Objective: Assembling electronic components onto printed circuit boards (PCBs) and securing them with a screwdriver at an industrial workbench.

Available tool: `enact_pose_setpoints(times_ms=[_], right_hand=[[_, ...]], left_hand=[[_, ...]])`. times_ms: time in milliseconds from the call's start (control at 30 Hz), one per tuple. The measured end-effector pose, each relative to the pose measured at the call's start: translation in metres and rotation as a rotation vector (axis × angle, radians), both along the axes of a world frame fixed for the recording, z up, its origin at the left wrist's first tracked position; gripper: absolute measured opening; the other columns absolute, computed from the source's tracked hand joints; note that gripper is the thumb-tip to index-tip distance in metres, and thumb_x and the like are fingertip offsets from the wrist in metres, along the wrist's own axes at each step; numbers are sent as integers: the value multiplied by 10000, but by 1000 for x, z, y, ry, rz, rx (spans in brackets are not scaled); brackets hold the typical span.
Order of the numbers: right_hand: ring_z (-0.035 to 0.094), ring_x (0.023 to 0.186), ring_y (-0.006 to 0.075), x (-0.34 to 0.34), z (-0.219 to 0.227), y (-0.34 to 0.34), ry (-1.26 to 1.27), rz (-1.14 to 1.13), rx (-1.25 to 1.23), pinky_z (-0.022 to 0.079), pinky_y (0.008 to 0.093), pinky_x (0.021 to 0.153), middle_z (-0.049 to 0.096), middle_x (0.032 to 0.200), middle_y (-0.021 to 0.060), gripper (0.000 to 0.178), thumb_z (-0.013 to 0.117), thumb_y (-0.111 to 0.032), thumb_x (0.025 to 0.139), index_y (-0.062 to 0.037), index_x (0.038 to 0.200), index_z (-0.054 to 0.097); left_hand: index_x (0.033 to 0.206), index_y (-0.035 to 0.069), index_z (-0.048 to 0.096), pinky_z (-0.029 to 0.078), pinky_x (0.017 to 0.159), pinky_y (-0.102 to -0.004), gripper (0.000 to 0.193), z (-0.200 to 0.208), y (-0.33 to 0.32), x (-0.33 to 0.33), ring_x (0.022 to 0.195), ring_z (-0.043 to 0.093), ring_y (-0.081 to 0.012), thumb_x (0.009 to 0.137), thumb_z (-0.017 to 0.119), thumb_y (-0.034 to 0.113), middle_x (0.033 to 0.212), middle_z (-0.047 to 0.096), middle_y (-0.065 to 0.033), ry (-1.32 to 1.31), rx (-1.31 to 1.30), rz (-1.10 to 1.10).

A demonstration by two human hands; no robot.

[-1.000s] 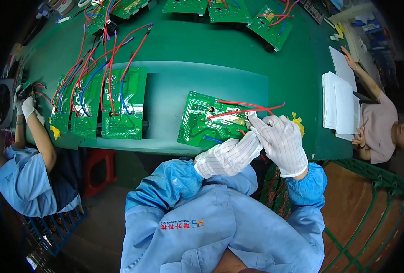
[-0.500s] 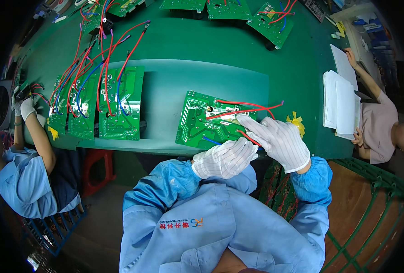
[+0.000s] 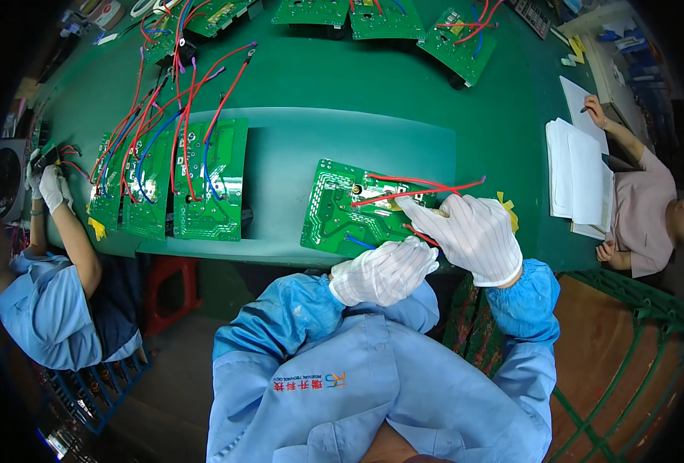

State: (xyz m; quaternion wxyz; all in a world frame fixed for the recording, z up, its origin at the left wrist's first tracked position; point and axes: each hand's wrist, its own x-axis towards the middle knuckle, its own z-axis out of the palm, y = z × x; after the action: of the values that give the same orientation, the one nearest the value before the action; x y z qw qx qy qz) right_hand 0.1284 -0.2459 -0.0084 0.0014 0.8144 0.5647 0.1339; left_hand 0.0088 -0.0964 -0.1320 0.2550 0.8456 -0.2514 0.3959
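Note:
A green circuit board with red and blue wires lies in front of me on the table, slightly turned. My right hand, in a white striped glove, is over its right side. The index finger is stretched out, its tip at the board's middle right; the other fingers are bent and partly hidden. Red wires cross the board and run past this hand. My left hand, gloved too, is at the board's near edge with its fingers pressed together. What they hold, if anything, is hidden.
Several wired boards stand in a row to the left, with more boards along the back. Yellow tape pieces stick up beside my right hand. At left a gloved co-worker handles a part; at right another person sits by papers.
My right hand's index finger has straightened out over the board while its other fingers bent in. The left hand has barely moved. The person at right now holds a pen over the papers.

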Motion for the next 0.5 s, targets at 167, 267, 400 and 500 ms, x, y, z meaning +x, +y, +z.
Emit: enact_pose_setpoints(times_ms=[167, 267, 400, 500], right_hand=[[510, 579, 161, -7, 17, 10, 45, -7, 45, 436, 318, 514, 467, 718, 5, 470, 716, -199, 863, -237, 1331, 699], [537, 575, 180, -11, 42, -13, 186, -195, 228, 466, 318, 520, 594, 730, 31, 419, 729, -152, 858, -178, 1276, 729], [573, 602, 221, -15, 32, -63, -13, -532, 371, 500, 333, 560, 748, 1036, 69, 342, 669, -131, 975, -106, 1315, 699], [553, 596, 234, -29, 13, -100, -51, -831, 307, 499, 351, 579, 677, 879, 79, 363, 638, -130, 1014, -186, 1371, 676]], left_hand=[[1210, -34, 675, 580, 845, -367, 417, 3, 4, 1, 982, 720, -261, 892, 787, 213, 1108, 721, -150, -18, 41, -4], [1202, -27, 684, 570, 875, -366, 391, 0, -2, -1, 1001, 715, -254, 912, 771, 221, 1119, 719, -137, 9, -2, 15], [1179, 5, 707, 589, 859, -349, 425, 21, 6, -3, 991, 705, -259, 867, 817, 271, 1097, 722, -99, 93, 57, -3], [1178, 46, 719, 583, 849, -345, 443, 52, 34, -8, 994, 692, -264, 877, 796, 362, 1085, 707, -79, 97, 159, -26]])
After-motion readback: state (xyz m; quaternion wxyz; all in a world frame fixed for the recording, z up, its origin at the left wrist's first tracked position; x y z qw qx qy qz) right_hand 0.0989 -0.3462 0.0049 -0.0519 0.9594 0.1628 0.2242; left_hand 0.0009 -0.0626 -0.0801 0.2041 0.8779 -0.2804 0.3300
